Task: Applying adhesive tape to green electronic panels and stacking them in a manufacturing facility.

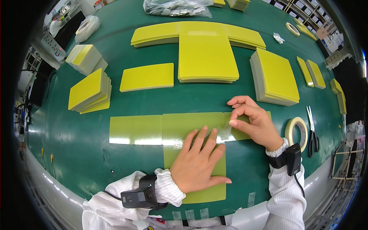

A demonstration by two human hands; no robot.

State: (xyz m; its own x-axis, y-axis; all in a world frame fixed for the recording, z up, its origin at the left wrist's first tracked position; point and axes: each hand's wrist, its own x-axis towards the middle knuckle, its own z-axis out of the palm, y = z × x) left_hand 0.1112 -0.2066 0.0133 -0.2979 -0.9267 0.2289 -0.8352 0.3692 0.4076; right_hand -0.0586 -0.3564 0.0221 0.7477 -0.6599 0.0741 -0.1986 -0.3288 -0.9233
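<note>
Several thin, translucent yellow-green sheets lie edge to edge in a T shape: a left sheet (134,128), a middle sheet (191,119) reaching down toward me, and a right sheet (240,134). My left hand (199,165) rests flat on the middle sheet with its fingers spread. Over the seam between the middle and right sheets, my right hand (251,120) pinches a strip of clear tape (227,134) between thumb and forefinger. The strip's lower end comes down near the seam beside my left fingertips; whether it sticks there I cannot tell.
Strips of clear tape (189,214) hang at the table's front edge. A tape roll (296,133) and black-handled scissors (312,134) lie at right. Yellow sheet stacks (207,57) stand across the far side, with more stacks (90,92) at left and a plastic bag (178,7) behind.
</note>
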